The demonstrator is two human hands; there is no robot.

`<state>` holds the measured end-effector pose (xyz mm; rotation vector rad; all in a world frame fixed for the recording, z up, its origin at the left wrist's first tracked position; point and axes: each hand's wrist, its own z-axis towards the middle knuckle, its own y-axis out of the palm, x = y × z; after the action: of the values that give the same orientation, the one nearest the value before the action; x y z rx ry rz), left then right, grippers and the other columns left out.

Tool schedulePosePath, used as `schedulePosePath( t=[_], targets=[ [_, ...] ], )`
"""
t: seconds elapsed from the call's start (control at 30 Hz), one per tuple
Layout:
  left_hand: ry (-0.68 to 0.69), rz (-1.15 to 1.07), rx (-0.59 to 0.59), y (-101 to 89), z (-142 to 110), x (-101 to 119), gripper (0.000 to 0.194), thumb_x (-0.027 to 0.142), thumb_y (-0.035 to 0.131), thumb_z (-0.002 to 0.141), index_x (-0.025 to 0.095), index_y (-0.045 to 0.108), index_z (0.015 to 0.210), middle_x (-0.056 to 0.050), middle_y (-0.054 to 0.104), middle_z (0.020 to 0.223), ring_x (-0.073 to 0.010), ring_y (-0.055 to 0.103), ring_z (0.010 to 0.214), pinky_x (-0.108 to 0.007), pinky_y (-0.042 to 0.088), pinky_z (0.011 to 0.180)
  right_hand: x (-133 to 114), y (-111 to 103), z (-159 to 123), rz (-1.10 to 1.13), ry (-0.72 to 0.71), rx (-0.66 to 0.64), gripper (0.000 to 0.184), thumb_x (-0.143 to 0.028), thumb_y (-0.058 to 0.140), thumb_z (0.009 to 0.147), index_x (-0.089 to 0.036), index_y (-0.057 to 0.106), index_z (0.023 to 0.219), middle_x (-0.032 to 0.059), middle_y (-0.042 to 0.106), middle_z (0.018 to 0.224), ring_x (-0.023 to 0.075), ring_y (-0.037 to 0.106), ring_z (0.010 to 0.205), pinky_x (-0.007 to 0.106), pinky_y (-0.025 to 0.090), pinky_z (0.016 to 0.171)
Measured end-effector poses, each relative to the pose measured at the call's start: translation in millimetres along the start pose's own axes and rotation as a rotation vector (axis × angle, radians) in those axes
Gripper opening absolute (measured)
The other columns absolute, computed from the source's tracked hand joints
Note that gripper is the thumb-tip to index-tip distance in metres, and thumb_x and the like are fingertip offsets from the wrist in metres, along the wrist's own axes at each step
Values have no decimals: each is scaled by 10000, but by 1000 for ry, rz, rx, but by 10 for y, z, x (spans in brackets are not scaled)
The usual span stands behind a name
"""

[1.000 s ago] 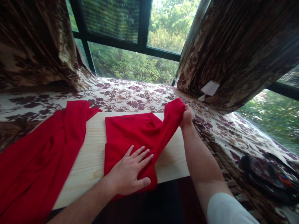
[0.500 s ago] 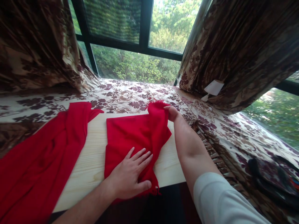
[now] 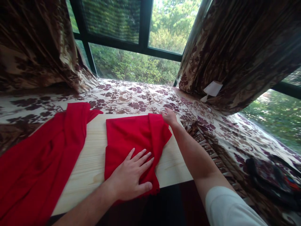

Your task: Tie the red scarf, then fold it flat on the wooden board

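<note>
A folded red scarf [image 3: 127,133] lies on a pale wooden board [image 3: 92,150]. My left hand [image 3: 133,177] rests flat on its near part, fingers spread and pressing on the cloth. At the far right corner of the same scarf, my right hand [image 3: 168,116] has its fingers closed at the edge of a folded-over strip; the fingertips are partly hidden. A bit of fringe shows at the scarf's near edge, beside my left thumb. To the left, a second red cloth [image 3: 56,150] is draped loosely over the board, touched by neither hand.
Behind the board spreads a floral-patterned cover [image 3: 131,94], reaching the window [image 3: 131,61]. Patterned curtains [image 3: 225,47] hang on both sides. A small white lamp [image 3: 213,88] stands at the back right. Dark, bag-like items [image 3: 268,179] lie at the right.
My right hand has lowered the scarf's far right corner, and its raised fringe is out of sight. The strip there lies flatter. My left hand has stayed in place.
</note>
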<state>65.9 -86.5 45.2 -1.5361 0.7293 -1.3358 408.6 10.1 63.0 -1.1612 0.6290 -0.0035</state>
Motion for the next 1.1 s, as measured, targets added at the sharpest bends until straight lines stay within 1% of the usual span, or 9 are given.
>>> schedulePosePath(
  t=[0.1,0.23,0.4,0.5,0.57,0.63,0.77,0.9,1.1],
  targets=[
    [11,12,7,-7,5,7,753,678,434,914,320,322,1567,-17,245,1646,-303,165,1535,-569,-30,1239,-171,134,-333,-52,-131,-187,644,-592,357,986,-229,455,1509,99,395,1583,269,339,1467,420,261,1196],
    [3,4,5,-7,2,38,749,690,430,910,295,381,1544,-39,258,1642,-319,164,1533,-593,-15,1234,-258,225,-591,-168,-74,-393,658,-654,289,986,-340,335,1562,39,193,1666,319,152,1533,616,103,1196],
    [-48,-146,12,-167,36,5,732,654,386,949,287,301,1577,-34,318,1621,-259,251,1515,-521,103,1253,-490,162,-740,-139,-151,-280,610,-599,283,1009,-264,487,1477,75,312,1625,281,214,1517,618,77,1194],
    [-232,-200,215,-406,161,-183,645,589,274,1000,256,392,1539,-38,412,1579,-202,356,1470,-418,207,1243,-669,154,-891,-143,-316,-257,599,-632,330,989,-299,513,1453,48,329,1620,263,203,1520,604,5,1202],
    [-369,-117,327,-546,292,-389,662,594,244,998,239,402,1534,-53,420,1575,-224,348,1474,-456,194,1239,-711,176,-974,-174,-315,-284,670,-681,328,966,-305,442,1508,58,262,1646,289,158,1532,622,-23,1192],
    [-486,23,298,-609,430,-631,690,601,226,989,246,323,1572,-59,335,1617,-271,260,1511,-555,150,1227,-682,206,-1017,-206,-271,-332,761,-733,312,937,-303,340,1564,71,169,1669,322,108,1540,653,-21,1177],
    [-678,182,88,-514,629,-1074,775,697,220,935,302,213,1602,-48,161,1667,-342,106,1541,-707,84,1166,-544,242,-1016,-245,-260,-410,836,-778,308,901,-318,240,1596,51,82,1681,338,56,1545,661,-8,1175],
    [-688,247,47,-404,745,-1326,803,745,187,907,345,178,1603,-12,61,1682,-324,11,1550,-697,60,1170,-477,235,-992,-258,-290,-439,850,-766,339,895,-304,232,1600,41,82,1681,330,54,1545,645,-9,1184],
    [-620,250,46,-459,915,-1464,825,751,194,900,326,169,1607,-16,64,1687,-329,17,1550,-687,53,1174,-411,232,-895,-247,-223,-415,814,-727,353,917,-278,274,1591,39,105,1679,323,71,1542,638,-7,1186]
  ],
)
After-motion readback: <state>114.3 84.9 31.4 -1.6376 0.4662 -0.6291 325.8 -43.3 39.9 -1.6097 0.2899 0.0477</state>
